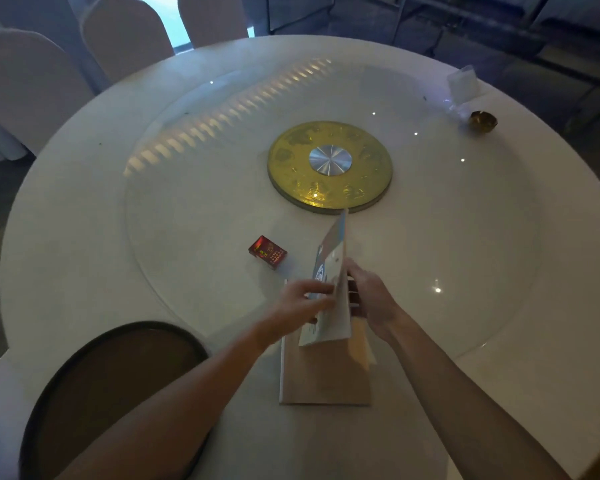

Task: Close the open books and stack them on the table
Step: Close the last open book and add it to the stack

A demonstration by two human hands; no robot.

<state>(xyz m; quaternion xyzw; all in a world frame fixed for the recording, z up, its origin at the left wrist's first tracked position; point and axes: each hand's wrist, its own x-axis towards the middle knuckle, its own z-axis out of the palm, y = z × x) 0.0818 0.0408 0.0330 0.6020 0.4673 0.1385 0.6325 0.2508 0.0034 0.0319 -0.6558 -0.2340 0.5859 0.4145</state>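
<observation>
A thin light book with a blue-and-white cover (329, 265) stands on edge, tilted up above the table, held between both hands. My left hand (300, 301) grips its left face near the lower part. My right hand (369, 297) holds its right side, fingers wrapped around the edge. Beneath it a closed tan book (324, 374) lies flat on the white round table (84, 265), near the front edge. The lifted book looks closed or nearly so; I cannot tell which.
A red cigarette pack (267, 252) lies left of the books. A gold turntable disc (329, 168) marks the table's centre. A dark round chair seat (111, 393) sits at the front left. A small brass bowl (483, 121) and clear wrapper (462, 86) are far right. Covered chairs (25, 88) stand behind.
</observation>
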